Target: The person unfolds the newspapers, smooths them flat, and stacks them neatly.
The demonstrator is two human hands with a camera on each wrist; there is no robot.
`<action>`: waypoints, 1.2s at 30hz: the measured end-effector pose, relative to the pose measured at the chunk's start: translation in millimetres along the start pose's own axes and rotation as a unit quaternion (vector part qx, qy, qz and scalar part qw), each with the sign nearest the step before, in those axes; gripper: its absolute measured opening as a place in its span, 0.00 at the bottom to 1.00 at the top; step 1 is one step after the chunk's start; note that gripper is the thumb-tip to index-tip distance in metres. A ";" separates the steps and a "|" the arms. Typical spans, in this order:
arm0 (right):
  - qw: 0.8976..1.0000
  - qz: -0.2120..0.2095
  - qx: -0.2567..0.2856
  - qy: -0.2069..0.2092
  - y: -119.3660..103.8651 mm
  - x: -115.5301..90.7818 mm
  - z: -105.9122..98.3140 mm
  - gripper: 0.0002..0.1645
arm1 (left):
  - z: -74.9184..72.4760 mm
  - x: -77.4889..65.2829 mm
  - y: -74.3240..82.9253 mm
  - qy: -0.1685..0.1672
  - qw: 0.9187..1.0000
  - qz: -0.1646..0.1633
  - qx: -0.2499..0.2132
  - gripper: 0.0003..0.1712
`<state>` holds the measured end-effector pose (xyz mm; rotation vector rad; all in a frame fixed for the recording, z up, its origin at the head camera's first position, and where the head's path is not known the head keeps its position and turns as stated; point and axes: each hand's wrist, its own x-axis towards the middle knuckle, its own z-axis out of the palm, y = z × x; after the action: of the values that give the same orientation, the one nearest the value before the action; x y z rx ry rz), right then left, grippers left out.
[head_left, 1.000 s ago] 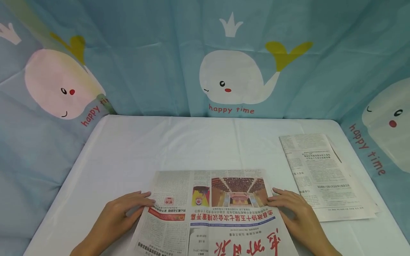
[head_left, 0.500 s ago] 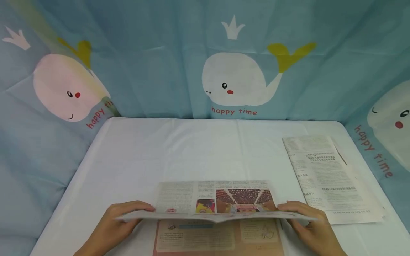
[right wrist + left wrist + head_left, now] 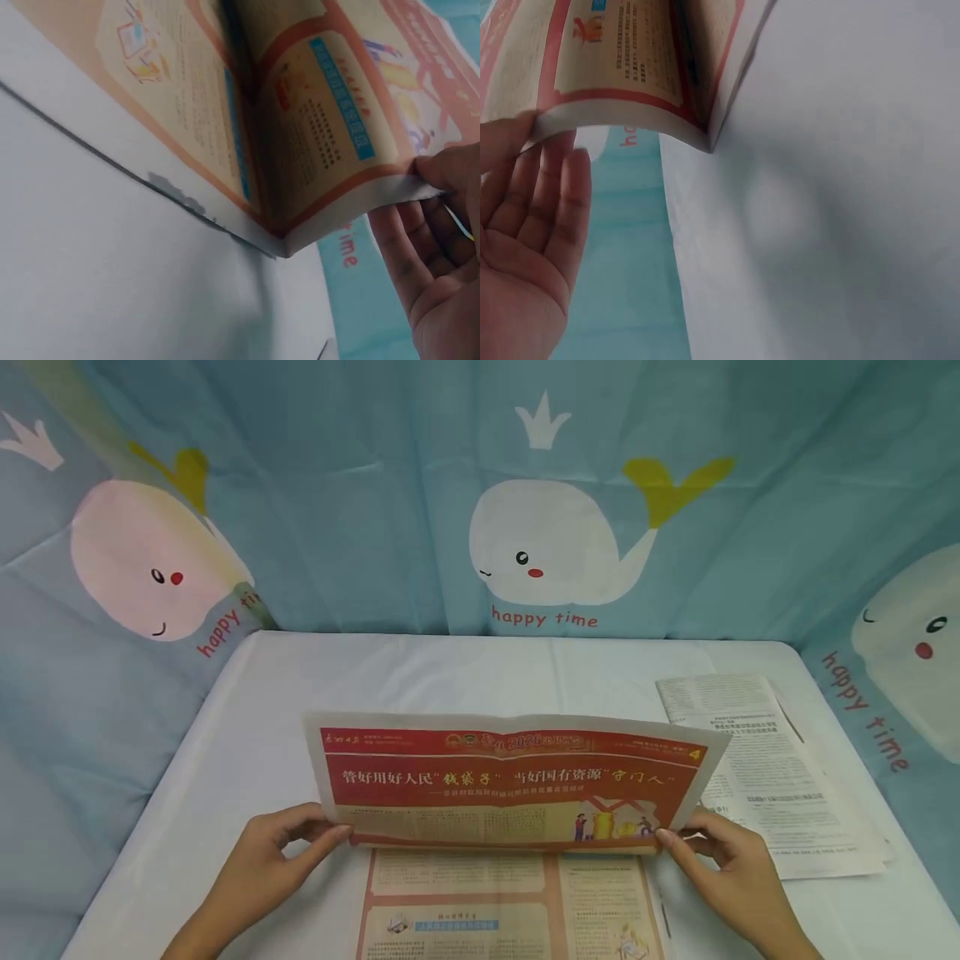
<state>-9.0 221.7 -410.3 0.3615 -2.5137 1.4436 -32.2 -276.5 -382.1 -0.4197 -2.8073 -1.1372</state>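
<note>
A newspaper [image 3: 457,906] lies on the white table with its near half lifted and tilted up, showing a red-headed page [image 3: 510,777] in the head view. My left hand [image 3: 273,856] pinches the left edge of that raised half between thumb and fingers. On the opposite edge my right hand [image 3: 723,868] grips it the same way. The left wrist view shows the left thumb on top of the curved sheet and the fingers beneath it. In the right wrist view the fold of the newspaper [image 3: 281,240] touches the table, and the raised half bends up to the right hand.
Several folded newspapers [image 3: 772,777] lie stacked at the right side of the white table [image 3: 420,672]. A blue curtain [image 3: 360,527] with whale prints hangs behind the table and along both sides.
The front page lay flat at first. Both hands have raised the newspaper's near edge and swung it up and away, so the inner red page now shows.
</note>
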 end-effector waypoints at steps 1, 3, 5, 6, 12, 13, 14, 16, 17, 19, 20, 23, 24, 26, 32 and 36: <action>1.000 0.005 -0.003 0.000 -0.6 2.0 -0.5 0.17 | 0.0 2.2 0.6 0.001 1.000 -0.007 0.000 0.14; 1.000 0.008 -0.004 0.004 -0.5 6.8 -0.6 0.16 | 0.1 7.1 1.1 0.005 1.000 -0.014 -0.003 0.14; 1.000 0.014 -0.013 0.011 0.3 12.7 -0.3 0.14 | 0.6 13.4 1.1 0.007 1.000 -0.020 -0.018 0.15; 1.000 0.016 -0.020 0.016 0.7 16.5 0.2 0.12 | 0.9 17.1 1.1 0.008 0.999 -0.024 -0.026 0.15; 0.996 0.056 -0.050 0.046 2.1 45.5 2.6 0.05 | 1.4 43.8 0.0 -0.001 0.995 -0.068 -0.067 0.14; 0.995 0.064 -0.053 0.049 2.9 50.4 3.0 0.05 | 1.4 49.2 -0.8 -0.006 0.995 -0.076 -0.070 0.16; 0.995 0.070 -0.057 0.052 4.3 55.1 3.4 0.05 | 1.6 54.3 -1.8 -0.012 0.994 -0.083 -0.074 0.17; 0.993 0.079 -0.064 0.053 8.3 64.2 4.7 0.06 | 1.6 64.5 -4.4 -0.027 0.991 -0.101 -0.085 0.20; 0.993 0.083 -0.067 0.054 10.8 68.6 5.5 0.07 | 1.9 69.1 -6.2 -0.035 0.989 -0.110 -0.090 0.22; 0.992 0.083 -0.076 0.057 17.1 76.7 7.4 0.08 | 2.1 77.2 -10.0 -0.054 0.985 -0.128 -0.100 0.25; 0.992 0.082 -0.082 0.057 20.2 80.2 8.2 0.09 | 2.0 80.2 -12.0 -0.063 0.983 -0.137 -0.105 0.26; 0.990 0.085 -0.099 0.057 28.7 90.4 11.6 0.10 | 2.3 87.3 -18.6 -0.083 0.978 -0.154 -0.115 0.29; 0.989 0.087 -0.103 0.056 31.3 93.4 12.6 0.10 | 3.2 89.5 -20.7 -0.089 0.977 -0.158 -0.117 0.30; 0.988 0.092 -0.109 0.054 36.1 98.5 14.8 0.11 | 5.5 93.7 -24.3 -0.101 0.974 -0.165 -0.121 0.32; 0.985 0.116 -0.123 0.032 47.3 111.3 20.6 0.14 | 12.0 100.4 -27.7 -0.127 0.970 -0.176 -0.114 0.37; 0.982 0.123 -0.140 0.011 51.6 120.6 26.2 0.16 | 13.9 101.8 -28.8 -0.122 0.970 -0.179 -0.113 0.37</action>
<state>-141.3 211.9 -427.9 -0.0151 -2.7697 1.1348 -137.6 -264.2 -393.3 -0.0650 -3.0636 -1.5861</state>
